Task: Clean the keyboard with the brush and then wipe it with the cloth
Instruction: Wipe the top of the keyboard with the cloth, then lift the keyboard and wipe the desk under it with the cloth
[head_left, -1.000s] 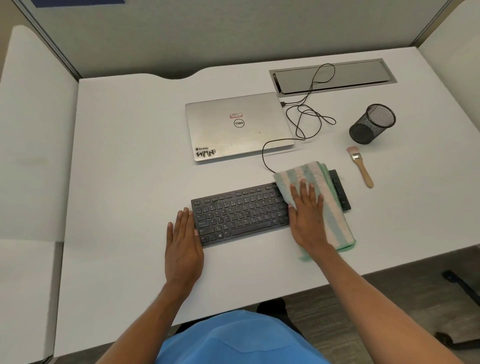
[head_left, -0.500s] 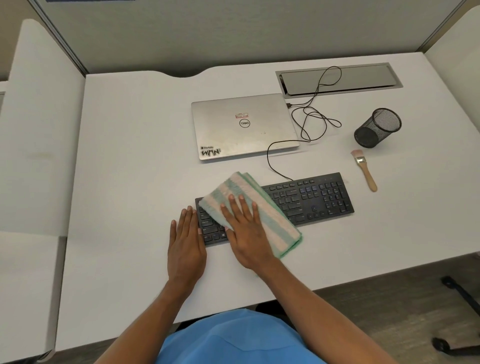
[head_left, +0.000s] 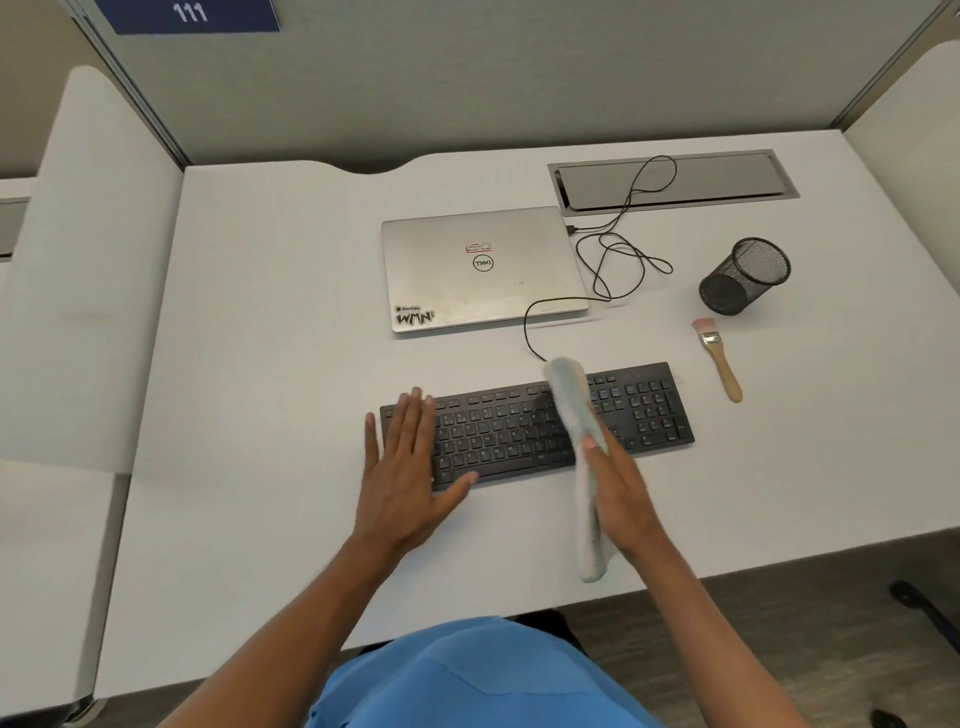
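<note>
The left hand lies flat, fingers spread, on the left end of the black full-size keyboard, presumably to brace it against sliding. The right hand, fingers extended, carries the striped green-and-white folded cloth on edge over the middle keys. Blur hides whether the thumb pinches it. The wooden-handled brush lies right of the keyboard. Half a second earlier the cloth lay flat under the palm on the left keys, and the left hand rested beside the keyboard.
</note>
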